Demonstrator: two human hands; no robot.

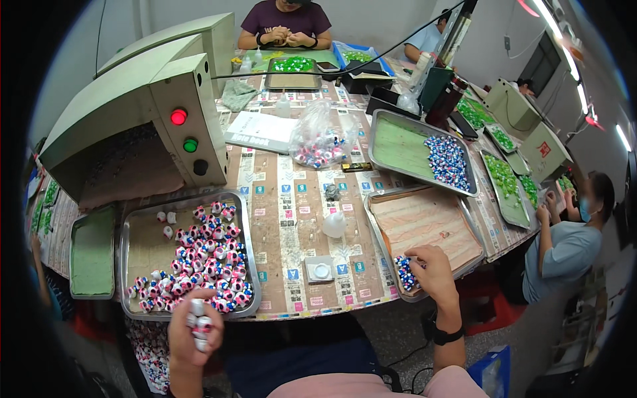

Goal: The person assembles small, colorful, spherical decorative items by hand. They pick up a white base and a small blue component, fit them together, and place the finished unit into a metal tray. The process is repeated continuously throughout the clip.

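Using the white block (pixel 319 270) near the table edge as reference.

Left hand (pixel 182 338): left of the block, at the near rim of the left tray. Half-curled, palm up, cradling a few pink-and-white pieces (pixel 200 324). Exact count unclear, some are hidden by the fingers.

Right hand (pixel 432 272): right of the block. Fingers bent nearly together and dipped into the small blue pieces (pixel 404 272); can't tell whether one is gripped. Those sit bunched in the near-left corner of the brown-lined tray (pixel 424 219).

Progress, my read: well along on quantity, not finished. Left tray (pixel 142 247), left of the block, carries a big heap of pink, white and blue figures (pixel 209 255), plus a few paler ones apart at its far-left corner. Can't tell at this size which are complete.

Looks left over: the handful in the left hand, the corner bunch under the right, and a larger blue heap (pixel 448 162) in the green-lined tray (pixel 398 147), beyond the block to its right. Clear bag (pixel 317 140), beyond the block, holds more pinkish-blue bits; their stage is unclear.

White bottle (pixel 334 225) stands just beyond the block, touched by neither hand.
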